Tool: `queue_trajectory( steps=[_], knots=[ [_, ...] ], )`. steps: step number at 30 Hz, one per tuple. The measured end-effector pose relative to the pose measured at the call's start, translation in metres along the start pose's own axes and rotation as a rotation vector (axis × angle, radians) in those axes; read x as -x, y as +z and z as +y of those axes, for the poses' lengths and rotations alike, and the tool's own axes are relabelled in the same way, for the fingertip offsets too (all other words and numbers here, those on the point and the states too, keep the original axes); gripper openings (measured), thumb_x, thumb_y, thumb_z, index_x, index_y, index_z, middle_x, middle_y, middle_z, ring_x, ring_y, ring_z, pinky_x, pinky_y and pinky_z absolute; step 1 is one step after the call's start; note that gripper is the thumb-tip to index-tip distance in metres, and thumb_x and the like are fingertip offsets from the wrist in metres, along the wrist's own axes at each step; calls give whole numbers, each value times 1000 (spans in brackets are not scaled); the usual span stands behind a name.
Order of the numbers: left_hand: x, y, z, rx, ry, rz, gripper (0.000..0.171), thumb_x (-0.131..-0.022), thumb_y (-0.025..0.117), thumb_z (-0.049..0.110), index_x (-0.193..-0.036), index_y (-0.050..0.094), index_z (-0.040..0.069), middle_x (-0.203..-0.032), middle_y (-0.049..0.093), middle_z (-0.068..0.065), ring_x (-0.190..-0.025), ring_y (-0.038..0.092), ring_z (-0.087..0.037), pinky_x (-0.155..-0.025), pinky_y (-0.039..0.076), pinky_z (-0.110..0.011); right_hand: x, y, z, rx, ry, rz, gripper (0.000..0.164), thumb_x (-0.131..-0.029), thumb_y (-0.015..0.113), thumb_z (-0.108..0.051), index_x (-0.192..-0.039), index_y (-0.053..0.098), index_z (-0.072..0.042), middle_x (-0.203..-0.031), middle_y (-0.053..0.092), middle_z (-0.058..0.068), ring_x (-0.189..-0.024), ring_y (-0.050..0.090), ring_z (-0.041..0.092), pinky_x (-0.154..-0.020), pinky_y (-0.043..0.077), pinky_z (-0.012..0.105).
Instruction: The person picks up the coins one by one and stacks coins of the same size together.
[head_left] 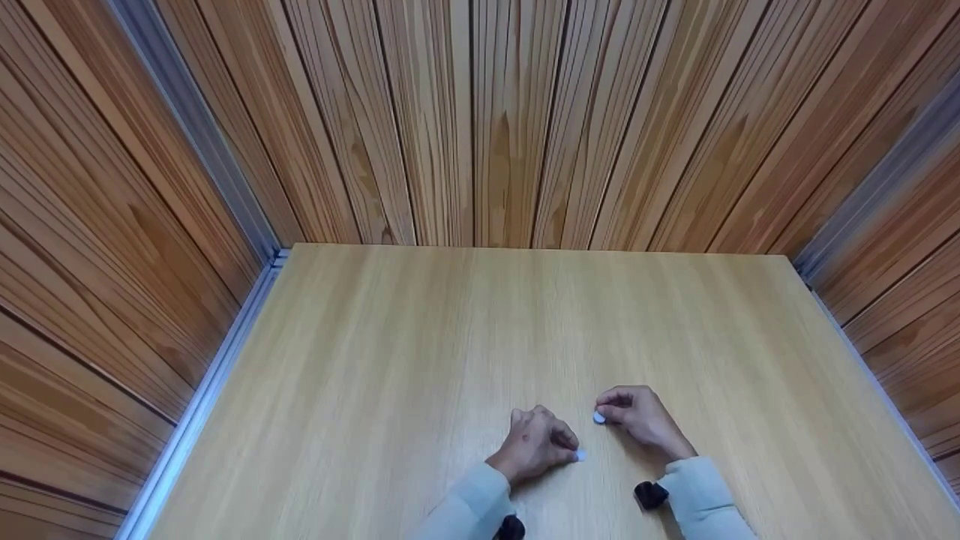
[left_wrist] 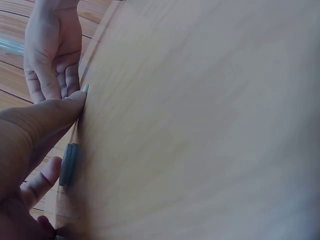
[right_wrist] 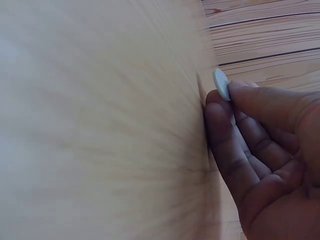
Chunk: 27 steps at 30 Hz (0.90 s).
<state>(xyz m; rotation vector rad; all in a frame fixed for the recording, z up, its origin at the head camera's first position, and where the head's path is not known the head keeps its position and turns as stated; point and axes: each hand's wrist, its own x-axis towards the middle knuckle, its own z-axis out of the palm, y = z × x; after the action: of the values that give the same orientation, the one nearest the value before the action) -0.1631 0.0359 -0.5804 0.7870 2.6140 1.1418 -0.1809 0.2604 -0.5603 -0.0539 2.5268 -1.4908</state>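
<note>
My left hand point(head_left: 531, 448) is low over the wooden table point(head_left: 480, 322), with a small white disc point(head_left: 580, 455) pinched at its thumb tip. In the left wrist view that disc point(left_wrist: 85, 89) shows only as a thin edge. Two stacked discs point(left_wrist: 68, 165) appear edge-on beside a curled finger of this hand; whether that finger holds them I cannot tell, and the head view hides them. To the right and slightly farther forward, my right hand point(head_left: 643, 417) pinches another white disc point(head_left: 598, 417). Its round face point(right_wrist: 221, 84) sticks out between thumb and forefinger, the other fingers curling below.
Wood-plank walls point(head_left: 510, 135) stand behind the table and along both sides. Metal rails point(head_left: 202, 420) run along the table's side edges. A black wrist device point(head_left: 650, 496) sits by the right sleeve, and a similar one point(head_left: 511, 527) by the left.
</note>
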Motion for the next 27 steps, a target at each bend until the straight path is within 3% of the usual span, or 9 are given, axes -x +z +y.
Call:
queue_trajectory(
  steps=[12, 20, 27],
  knots=[
    [-2, 0, -1, 22, -33, -29, 10, -80, 85, 26, -89, 80, 26, -78, 68, 26, -85, 48, 4, -81, 25, -31, 13, 4, -1, 8, 17, 17, 4, -91, 70, -1, -93, 73, 0, -83, 69, 2, -70, 57, 11, -56, 43, 21],
    [-2, -1, -1, 19, -34, -28, 10, -80, 85, 26, -89, 80, 27, -77, 67, 25, -85, 48, 4, -81, 26, -32, 22, 9, 0, -26, 47, 19, 5, -90, 69, 3, -94, 72, 5, -83, 71, 6, -74, 65, 15, -64, 51, 23],
    [-1, -1, -1, -6, -24, -31, 10, -81, 84, 29, -90, 80, 27, -80, 68, 26, -87, 49, 4, -80, 25, -31, 28, 13, 1, -14, -3, 32, 6, -90, 69, 4, -94, 71, 7, -83, 72, 8, -74, 67, 18, -64, 53, 23]
  ],
)
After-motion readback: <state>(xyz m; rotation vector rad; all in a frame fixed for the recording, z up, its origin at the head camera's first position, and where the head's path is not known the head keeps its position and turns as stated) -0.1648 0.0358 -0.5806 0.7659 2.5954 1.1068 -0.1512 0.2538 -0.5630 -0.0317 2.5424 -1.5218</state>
